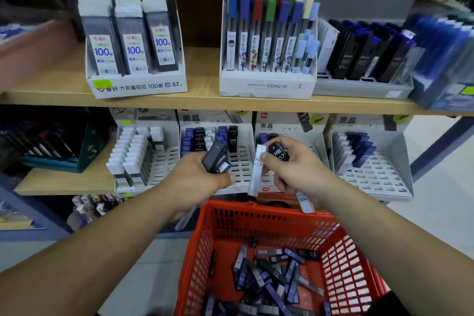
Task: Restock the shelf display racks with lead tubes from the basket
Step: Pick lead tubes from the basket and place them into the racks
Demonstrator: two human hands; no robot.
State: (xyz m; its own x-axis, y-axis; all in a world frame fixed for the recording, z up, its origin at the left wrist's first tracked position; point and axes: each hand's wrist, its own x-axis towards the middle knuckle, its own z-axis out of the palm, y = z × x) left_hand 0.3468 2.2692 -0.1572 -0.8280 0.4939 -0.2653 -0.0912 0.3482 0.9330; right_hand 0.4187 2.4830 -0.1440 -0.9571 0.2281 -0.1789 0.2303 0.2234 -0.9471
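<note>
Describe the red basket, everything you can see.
The red basket is orange-red plastic, rectangular and open-topped, with slotted lattice walls. It sits low in front of the lower shelf's display racks and is seen from above. Loose lead tubes, blue and black, lie jumbled on its floor, covering only the bottom. The right forearm crosses over its right rim. The left hand and right hand hold tubes near its far rim, apart from it. Its support is out of view.

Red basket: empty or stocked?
Stocked, though not full. The red basket has a loose pile of lead tubes across its floor, far below the rim.
</note>
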